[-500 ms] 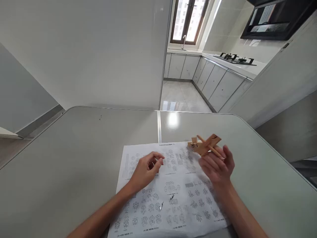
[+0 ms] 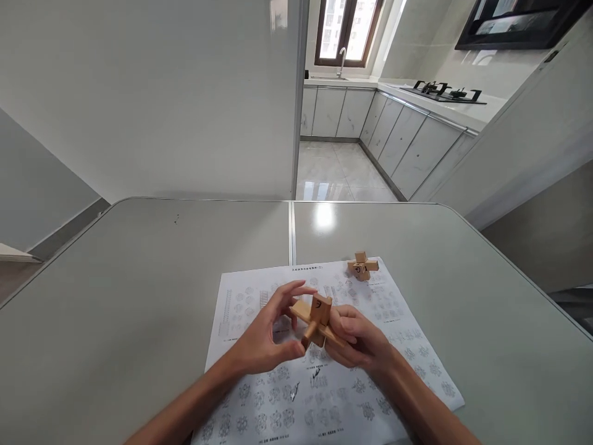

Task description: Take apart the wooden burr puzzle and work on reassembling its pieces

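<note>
A wooden cross-shaped puzzle [image 2: 317, 320] of interlocked bars is held up over a printed sheet [image 2: 324, 358]. My right hand [image 2: 359, 341] is closed round its right side. My left hand [image 2: 264, 334] touches its left side with thumb and fingertips curled on the bars. A second, smaller wooden puzzle piece [image 2: 362, 266] with a dark mark lies on the sheet's far right corner, away from both hands.
The sheet lies on a grey table [image 2: 139, 272] with a seam down its middle. A white partition wall [image 2: 162, 93] stands behind the table. Beyond it are kitchen cabinets [image 2: 407, 148], a gas hob [image 2: 442, 93] and a window with a tap [image 2: 343, 59].
My right hand brought the wooden cross puzzle from the sheet's far right corner to the middle. My left hand rose off the sheet to meet it. The smaller piece stayed behind.
</note>
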Motion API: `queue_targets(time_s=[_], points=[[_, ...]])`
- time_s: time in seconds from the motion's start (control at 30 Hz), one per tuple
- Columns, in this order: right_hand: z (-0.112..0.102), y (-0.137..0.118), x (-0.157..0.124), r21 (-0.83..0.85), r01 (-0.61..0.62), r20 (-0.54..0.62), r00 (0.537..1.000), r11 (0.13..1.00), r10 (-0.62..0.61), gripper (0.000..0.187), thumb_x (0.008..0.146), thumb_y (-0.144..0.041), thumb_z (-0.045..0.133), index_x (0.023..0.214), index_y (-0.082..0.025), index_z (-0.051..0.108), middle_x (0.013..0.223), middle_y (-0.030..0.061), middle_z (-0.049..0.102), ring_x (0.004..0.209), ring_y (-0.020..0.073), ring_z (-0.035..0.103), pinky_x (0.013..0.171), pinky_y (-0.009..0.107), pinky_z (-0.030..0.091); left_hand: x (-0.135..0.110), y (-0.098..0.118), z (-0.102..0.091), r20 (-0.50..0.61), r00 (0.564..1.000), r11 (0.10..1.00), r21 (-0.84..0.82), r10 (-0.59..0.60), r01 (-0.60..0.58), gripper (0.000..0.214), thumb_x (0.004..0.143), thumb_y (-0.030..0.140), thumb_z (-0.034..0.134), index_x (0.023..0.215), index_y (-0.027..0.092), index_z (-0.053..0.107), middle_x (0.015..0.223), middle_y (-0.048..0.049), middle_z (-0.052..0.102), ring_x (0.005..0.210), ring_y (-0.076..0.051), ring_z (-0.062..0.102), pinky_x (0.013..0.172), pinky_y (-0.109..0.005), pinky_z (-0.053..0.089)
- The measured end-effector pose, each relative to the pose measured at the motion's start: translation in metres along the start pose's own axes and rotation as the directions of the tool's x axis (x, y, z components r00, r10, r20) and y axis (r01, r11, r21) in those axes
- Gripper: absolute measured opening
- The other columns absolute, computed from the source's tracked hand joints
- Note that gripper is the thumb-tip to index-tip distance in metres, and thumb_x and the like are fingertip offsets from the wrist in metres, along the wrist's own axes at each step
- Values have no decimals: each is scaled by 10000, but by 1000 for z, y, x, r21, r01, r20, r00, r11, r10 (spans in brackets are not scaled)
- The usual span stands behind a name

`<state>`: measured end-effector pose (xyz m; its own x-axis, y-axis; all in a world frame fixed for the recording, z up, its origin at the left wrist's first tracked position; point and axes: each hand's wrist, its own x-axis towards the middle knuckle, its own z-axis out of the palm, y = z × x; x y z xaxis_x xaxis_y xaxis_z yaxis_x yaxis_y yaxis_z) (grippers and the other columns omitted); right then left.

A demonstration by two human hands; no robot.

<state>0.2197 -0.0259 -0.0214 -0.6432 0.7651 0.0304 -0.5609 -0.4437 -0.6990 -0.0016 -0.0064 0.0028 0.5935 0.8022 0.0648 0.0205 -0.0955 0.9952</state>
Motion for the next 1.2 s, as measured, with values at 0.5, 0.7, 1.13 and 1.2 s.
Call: queue_targets(time_s=[0.5, 0.7, 1.13, 1.2], points=[[10, -2, 13, -295, 81, -300, 938, 952, -173, 286, 977, -466, 704, 1114, -236, 604, 557, -98, 526, 410, 66, 383, 450, 206, 314, 2, -5, -3, -233, 971, 997, 46, -52, 65, 905, 675, 432, 966, 1449, 326, 510, 1432, -112, 608, 1245, -323, 624, 1086, -468, 522], [12, 3, 14, -443, 96, -384, 878, 891, -286, 322, 974, -507, 695, 1098, -216, 633, 602, -70, 551, 467, 88, 453, 484, 236, 378, 2, -7, -3, -237, 970, 993, 87, -57, 79, 909, 710, 391, 951, 1482, 351, 472, 1499, -106, 567, 1311, -325, 589, 1109, -474, 517], [8, 2, 15, -537, 17, -463, 829, 843, -312, 407, 960, -605, 658, 1095, -229, 580, 687, -56, 585, 468, 104, 531, 459, 256, 473, 7, -8, 2, -188, 982, 941, 331, -3, 66, 787, 894, 421, 797, 1572, 349, 404, 1472, -96, 627, 1332, -314, 624, 1166, -510, 477], [6, -2, 14, -538, -11, -458, 844, 843, -281, 416, 959, -617, 648, 1091, -229, 575, 702, -56, 594, 456, 106, 551, 457, 263, 487, 7, -12, 2, -181, 983, 916, 396, 13, 61, 801, 904, 441, 782, 1590, 358, 375, 1554, -98, 555, 1389, -329, 577, 1180, -531, 463]])
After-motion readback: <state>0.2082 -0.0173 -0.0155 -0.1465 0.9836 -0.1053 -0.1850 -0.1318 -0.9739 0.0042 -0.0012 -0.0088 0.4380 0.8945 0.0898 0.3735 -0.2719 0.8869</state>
